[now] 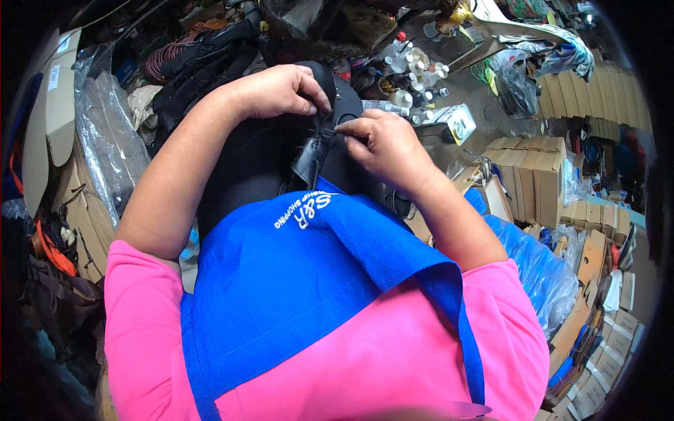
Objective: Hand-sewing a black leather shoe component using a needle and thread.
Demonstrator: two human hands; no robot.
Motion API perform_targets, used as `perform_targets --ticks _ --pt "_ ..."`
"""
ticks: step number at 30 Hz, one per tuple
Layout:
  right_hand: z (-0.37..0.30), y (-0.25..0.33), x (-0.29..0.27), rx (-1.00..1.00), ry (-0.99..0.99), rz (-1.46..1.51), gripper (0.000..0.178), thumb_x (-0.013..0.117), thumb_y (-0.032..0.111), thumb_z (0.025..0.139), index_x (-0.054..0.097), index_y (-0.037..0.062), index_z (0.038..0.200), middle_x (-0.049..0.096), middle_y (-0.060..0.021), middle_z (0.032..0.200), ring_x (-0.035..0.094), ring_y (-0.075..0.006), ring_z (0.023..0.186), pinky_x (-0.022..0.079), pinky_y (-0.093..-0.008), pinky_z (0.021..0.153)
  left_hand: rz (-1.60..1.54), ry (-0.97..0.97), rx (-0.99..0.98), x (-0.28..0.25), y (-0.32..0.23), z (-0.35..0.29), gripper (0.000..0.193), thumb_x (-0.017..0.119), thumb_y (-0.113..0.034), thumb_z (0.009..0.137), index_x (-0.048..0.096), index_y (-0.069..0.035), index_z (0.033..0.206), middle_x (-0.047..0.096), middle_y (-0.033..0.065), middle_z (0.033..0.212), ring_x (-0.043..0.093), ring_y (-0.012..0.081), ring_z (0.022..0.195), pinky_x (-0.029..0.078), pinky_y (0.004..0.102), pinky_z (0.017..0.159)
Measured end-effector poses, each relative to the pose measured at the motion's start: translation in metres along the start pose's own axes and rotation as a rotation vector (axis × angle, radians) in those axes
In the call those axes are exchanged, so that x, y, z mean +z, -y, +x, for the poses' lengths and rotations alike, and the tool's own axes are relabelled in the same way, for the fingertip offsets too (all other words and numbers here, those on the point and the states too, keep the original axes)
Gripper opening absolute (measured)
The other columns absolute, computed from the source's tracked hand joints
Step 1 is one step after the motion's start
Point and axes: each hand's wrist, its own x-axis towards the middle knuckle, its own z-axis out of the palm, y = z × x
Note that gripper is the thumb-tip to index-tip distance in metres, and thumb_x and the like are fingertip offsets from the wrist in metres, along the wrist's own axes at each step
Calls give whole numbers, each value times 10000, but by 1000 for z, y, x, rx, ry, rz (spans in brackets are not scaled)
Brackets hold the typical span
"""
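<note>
A black leather shoe (307,163) rests between my thighs, just above the hem of the blue apron (267,281). Over its upper end my left hand (281,91) is closed, thumb and fingertips pinching a thin black shoelace. From the other side my right hand (386,140) pinches a dark strand of lace between thumb and forefinger. The fingertips of both hands are close together, a small gap apart. Dark clothing on my legs blends with the shoe, so its full outline is hard to make out.
Several plastic bottles (411,77) stand on the floor ahead. Cardboard boxes (533,168) are stacked at right, near a blue plastic-wrapped bundle (530,259). Clear plastic sheeting (105,126) and cardboard (60,91) lean at left. A dark plastic bag (516,88) sits far right.
</note>
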Motion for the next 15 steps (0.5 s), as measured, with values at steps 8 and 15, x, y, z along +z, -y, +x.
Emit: perform_targets --ticks 8,15 --pt "-1 -8 15 -84 -113 17 182 641 138 770 713 106 934 625 -118 807 620 -296 780 481 -425 688 0 -12 11 3 7 0 243 654 -72 784 709 -81 1020 546 67 892 542 210 896 439 321 840" --pt "4 -15 19 -59 -92 160 201 663 123 762 723 153 952 599 -115 779 610 -315 771 501 -384 732 25 -24 17 5 7 0 251 693 -82 773 706 -101 1022 531 66 919 543 215 918 441 317 854"
